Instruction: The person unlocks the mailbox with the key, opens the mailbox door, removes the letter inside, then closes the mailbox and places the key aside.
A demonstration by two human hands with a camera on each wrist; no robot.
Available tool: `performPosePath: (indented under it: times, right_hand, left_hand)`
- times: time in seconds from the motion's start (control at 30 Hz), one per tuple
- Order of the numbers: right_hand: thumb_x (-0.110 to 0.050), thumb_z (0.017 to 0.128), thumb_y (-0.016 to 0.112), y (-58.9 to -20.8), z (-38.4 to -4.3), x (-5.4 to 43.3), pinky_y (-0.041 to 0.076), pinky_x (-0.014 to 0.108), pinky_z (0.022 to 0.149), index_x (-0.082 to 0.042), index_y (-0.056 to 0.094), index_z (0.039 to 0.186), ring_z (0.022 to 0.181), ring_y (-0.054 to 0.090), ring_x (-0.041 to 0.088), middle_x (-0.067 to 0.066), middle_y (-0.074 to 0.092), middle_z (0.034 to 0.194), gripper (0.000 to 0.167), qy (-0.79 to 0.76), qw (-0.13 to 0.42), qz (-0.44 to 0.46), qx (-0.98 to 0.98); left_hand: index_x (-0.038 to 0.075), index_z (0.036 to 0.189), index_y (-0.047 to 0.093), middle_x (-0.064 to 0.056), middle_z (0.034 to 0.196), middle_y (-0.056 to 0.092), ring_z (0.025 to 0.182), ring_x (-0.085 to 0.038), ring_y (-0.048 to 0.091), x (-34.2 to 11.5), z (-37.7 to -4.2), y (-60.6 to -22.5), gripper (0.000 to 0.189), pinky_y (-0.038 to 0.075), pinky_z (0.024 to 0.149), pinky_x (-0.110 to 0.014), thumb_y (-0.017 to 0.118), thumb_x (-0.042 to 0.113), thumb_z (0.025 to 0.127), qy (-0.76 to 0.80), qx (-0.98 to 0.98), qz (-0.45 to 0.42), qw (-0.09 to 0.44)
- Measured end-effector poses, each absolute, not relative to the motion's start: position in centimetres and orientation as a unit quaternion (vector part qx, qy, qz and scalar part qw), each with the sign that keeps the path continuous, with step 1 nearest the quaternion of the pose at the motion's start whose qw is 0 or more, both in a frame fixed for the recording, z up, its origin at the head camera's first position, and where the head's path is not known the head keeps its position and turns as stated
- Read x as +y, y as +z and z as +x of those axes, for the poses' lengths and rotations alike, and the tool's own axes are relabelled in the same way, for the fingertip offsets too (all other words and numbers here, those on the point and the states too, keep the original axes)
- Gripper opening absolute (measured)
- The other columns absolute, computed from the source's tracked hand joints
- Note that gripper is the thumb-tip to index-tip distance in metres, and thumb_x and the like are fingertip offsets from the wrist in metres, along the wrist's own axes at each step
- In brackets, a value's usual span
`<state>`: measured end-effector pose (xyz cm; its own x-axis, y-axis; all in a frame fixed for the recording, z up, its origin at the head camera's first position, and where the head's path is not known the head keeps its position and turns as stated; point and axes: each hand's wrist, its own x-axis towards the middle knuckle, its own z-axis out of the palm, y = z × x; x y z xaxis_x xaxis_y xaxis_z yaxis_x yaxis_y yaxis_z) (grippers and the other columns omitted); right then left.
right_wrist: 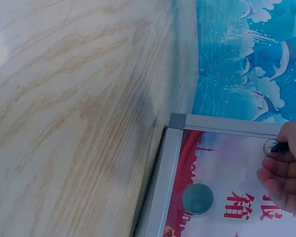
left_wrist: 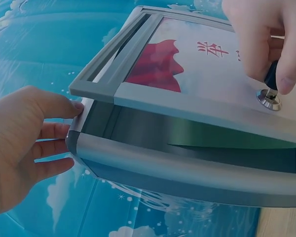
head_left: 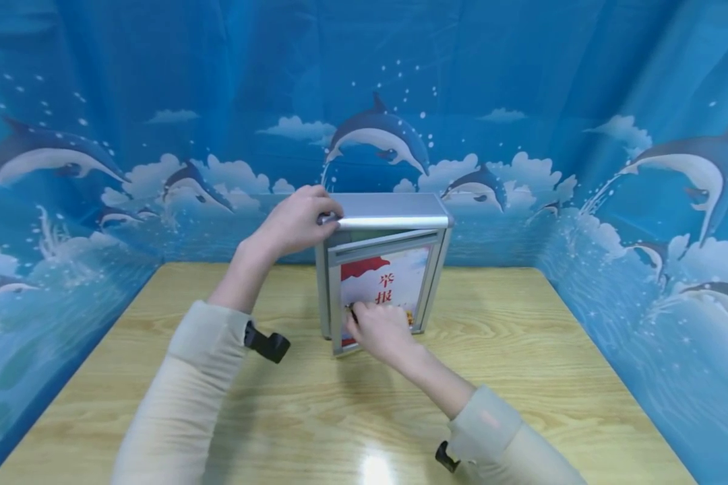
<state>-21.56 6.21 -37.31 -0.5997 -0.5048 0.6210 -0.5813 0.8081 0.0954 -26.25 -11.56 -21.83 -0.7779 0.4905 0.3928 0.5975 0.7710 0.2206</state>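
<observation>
A grey metal-framed box [head_left: 394, 204] stands upright on the table, its front door [head_left: 421, 269] ajar on the left side. Red characters and a red flag motif are printed on the door panel. My left hand [head_left: 300, 219] holds the box's upper left corner, thumb on the frame and fingers around the side, as the left wrist view shows. With finger and thumb, my right hand [head_left: 385, 330] pinches a black-headed key [left_wrist: 271, 76] that sits in the door's round lock [left_wrist: 269, 101]. A green surface [left_wrist: 237, 134] shows inside through the gap.
The box stands on a light wood-grain table [head_left: 491, 377]. Blue curtains [head_left: 249, 81] printed with dolphins and clouds enclose the back and both sides. A dark round spot [right_wrist: 198, 198] lies low on the door panel. Black straps with mounts [head_left: 267, 342] sit at the wrists.
</observation>
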Motion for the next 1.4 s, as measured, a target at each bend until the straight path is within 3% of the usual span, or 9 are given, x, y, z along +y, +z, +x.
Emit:
performPosePath:
  times: [0.17, 0.4, 0.67, 0.9, 1.1, 1.4]
  right_hand:
    - [-0.021, 0.082, 0.061, -37.3, -21.6, 6.5, 0.029, 0.028, 0.031, -0.015, 0.042, 0.057, 0.038, 0.037, 0.012, -0.005, 0.040, 0.049, 0.032, 0.057, 0.317, 0.307, -0.896]
    - [-0.022, 0.087, 0.059, -36.3, -21.1, 7.9, 0.020, 0.020, 0.035, -0.017, 0.046, 0.061, 0.042, 0.031, 0.005, -0.009, 0.036, 0.051, 0.029, 0.064, 0.251, 0.351, -0.900]
    - [-0.020, 0.083, 0.059, -35.7, -20.2, 10.9, 0.015, 0.017, 0.040, -0.018, 0.041, 0.062, 0.045, 0.025, 0.002, -0.012, 0.031, 0.054, 0.028, 0.085, 0.201, 0.419, -0.882]
    - [-0.019, 0.083, 0.062, -36.4, -19.6, 14.0, 0.027, 0.012, 0.044, -0.016, 0.051, 0.073, 0.053, 0.036, -0.003, -0.012, 0.046, 0.065, 0.016, 0.145, 0.202, 0.500, -0.829]
    - [-0.011, 0.086, 0.063, -36.4, -18.9, 16.6, 0.040, 0.010, 0.051, -0.011, 0.065, 0.084, 0.059, 0.048, -0.004, -0.008, 0.059, 0.075, 0.003, 0.246, 0.094, 0.504, -0.822]
    - [-0.009, 0.090, 0.059, -36.8, -18.2, 20.0, 0.050, 0.024, 0.059, -0.005, 0.070, 0.094, 0.072, 0.057, 0.003, -0.002, 0.064, 0.081, 0.012, 0.372, -0.021, 0.442, -0.816]
  left_hand:
    - [0.007, 0.105, 0.068, -0.008, 0.102, 0.057, 0.090, -0.023, 0.046, -11.6, -26.4, -21.9, 0.019, 0.042, 0.076, -0.037, 0.061, 0.016, 0.090, -0.161, -0.928, -0.294, 0.163]
    - [0.007, 0.105, 0.068, -0.009, 0.102, 0.057, 0.092, -0.023, 0.047, -11.4, -26.3, -21.8, 0.019, 0.042, 0.078, -0.038, 0.061, 0.016, 0.090, -0.158, -0.928, -0.294, 0.167]
    - [0.007, 0.104, 0.068, -0.008, 0.100, 0.057, 0.091, -0.023, 0.047, -11.2, -26.4, -22.1, 0.018, 0.041, 0.076, -0.037, 0.060, 0.015, 0.090, -0.162, -0.927, -0.291, 0.174]
    - [0.006, 0.103, 0.069, -0.008, 0.098, 0.057, 0.090, -0.023, 0.046, -11.3, -26.2, -22.4, 0.017, 0.041, 0.075, -0.037, 0.058, 0.013, 0.091, -0.165, -0.923, -0.296, 0.180]
    - [0.007, 0.103, 0.069, -0.008, 0.099, 0.056, 0.090, -0.023, 0.047, -11.5, -26.1, -22.5, 0.017, 0.041, 0.075, -0.037, 0.058, 0.013, 0.091, -0.168, -0.922, -0.297, 0.184]
    - [0.007, 0.105, 0.068, -0.008, 0.101, 0.056, 0.092, -0.024, 0.046, -11.5, -25.9, -22.6, 0.019, 0.041, 0.075, -0.037, 0.058, 0.013, 0.091, -0.169, -0.924, -0.286, 0.190]
